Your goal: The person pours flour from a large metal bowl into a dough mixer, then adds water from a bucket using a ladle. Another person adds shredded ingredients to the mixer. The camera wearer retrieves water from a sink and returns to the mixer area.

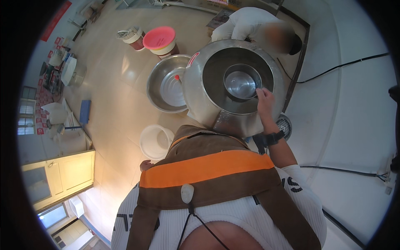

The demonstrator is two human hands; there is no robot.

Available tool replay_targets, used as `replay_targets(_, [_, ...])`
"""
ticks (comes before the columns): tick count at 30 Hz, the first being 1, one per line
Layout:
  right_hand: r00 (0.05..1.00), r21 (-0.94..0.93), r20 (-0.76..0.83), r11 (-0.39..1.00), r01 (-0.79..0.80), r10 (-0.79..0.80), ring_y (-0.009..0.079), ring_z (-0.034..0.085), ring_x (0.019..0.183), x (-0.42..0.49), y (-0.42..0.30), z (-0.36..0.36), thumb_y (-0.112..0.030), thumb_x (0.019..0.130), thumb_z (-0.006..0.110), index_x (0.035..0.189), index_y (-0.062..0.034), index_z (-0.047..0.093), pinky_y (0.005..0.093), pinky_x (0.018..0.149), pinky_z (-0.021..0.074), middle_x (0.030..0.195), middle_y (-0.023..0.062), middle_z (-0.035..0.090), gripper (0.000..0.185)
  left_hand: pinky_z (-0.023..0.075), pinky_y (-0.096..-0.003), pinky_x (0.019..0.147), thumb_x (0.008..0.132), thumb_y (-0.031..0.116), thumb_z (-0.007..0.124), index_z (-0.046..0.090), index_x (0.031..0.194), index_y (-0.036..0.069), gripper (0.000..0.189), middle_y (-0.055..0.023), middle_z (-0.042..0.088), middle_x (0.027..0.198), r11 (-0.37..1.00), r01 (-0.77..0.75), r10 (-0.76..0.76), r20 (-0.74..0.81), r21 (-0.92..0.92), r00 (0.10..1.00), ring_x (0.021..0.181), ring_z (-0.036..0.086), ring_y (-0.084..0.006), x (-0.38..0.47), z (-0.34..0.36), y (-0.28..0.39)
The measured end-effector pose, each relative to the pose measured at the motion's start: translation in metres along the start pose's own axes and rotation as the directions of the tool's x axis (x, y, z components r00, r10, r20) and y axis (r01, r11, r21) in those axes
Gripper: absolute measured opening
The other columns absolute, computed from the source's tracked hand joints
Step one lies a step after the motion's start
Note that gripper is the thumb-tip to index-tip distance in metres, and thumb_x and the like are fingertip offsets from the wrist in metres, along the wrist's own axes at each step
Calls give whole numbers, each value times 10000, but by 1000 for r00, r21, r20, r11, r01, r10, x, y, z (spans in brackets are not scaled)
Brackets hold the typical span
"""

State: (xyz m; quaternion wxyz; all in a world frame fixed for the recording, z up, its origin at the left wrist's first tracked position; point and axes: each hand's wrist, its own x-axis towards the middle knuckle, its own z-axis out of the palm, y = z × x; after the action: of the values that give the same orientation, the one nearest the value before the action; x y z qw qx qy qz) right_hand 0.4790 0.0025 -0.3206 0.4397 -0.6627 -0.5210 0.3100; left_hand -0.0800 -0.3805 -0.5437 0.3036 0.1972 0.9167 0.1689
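My right hand point(265, 99) pinches the rim of a round stainless-steel pot point(243, 82). That pot is inside the wide mouth of a large stainless-steel drum point(203, 107), directly in front of me. Its inside is shiny; whether it holds liquid I cannot tell. White smears mark the drum's front and rim. My left hand point(146, 165) hangs low by my left side, mostly hidden behind my brown and orange apron point(206, 167). Only a few of its fingers show, near a white plastic bucket point(156, 142) on the floor.
Left of the drum sits a wide steel basin point(156, 84); a red-knobbed lever point(177, 77) projects above it. Behind are a bucket under a pink basin point(160, 37) and another bucket point(134, 39). A person point(250, 23) bends beyond the drum. Black cables point(340, 65) run along the right wall.
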Motion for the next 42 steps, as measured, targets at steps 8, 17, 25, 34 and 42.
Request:
replay_targets(8, [996, 30, -86, 1000, -9, 11, 110, 378, 531, 9, -21, -37, -253, 814, 578, 619, 2, 473, 315, 523, 324, 531, 40, 408, 338, 486, -285, 530, 662, 134, 739, 676, 878, 51, 240, -77, 657, 731, 993, -44, 37, -64, -110, 997, 588, 600, -157, -23, 3, 54])
replay_targets(17, [985, 57, -152, 996, -72, 80, 95, 351, 520, 20, -11, -53, -245, 801, 589, 582, 1, 453, 294, 505, 295, 518, 16, 380, 357, 481, -276, 542, 689, 161, 737, 674, 866, 57, 214, -47, 638, 703, 999, 51, -51, 8, -17, 999, 592, 588, -131, -29, 15, 46])
replay_targets(25, [991, 70, -108, 995, -67, 74, 87, 327, 514, 16, -10, -50, -232, 798, 590, 568, -9, 415, 293, 494, 268, 513, 4, 352, 366, 508, -302, 642, 622, 166, 780, 685, 863, 50, 283, -67, 671, 780, 992, 121, -120, 22, -22, 992, 690, 627, -162, -42, 20, 49])
replay_targets(34, [994, 83, -32, 991, -104, 107, 77, 318, 517, 11, -4, -45, -233, 811, 581, 567, -17, 408, 287, 489, 263, 518, -13, 340, 369, 508, -281, 606, 643, 156, 783, 697, 813, 38, 224, -65, 671, 712, 968, 139, -123, 89, -209, 988, 637, 628, -147, -48, 5, 65])
replay_targets(42, [996, 137, 24, 987, -85, 82, 28, 310, 469, 5, 4, -40, -211, 833, 602, 566, -111, 435, 233, 425, 226, 543, -73, 358, 330, 494, -253, 536, 700, 136, 738, 692, 788, 16, 155, -66, 653, 661, 973, 89, -74, 77, -211, 994, 580, 611, -125, -54, -1, 74])
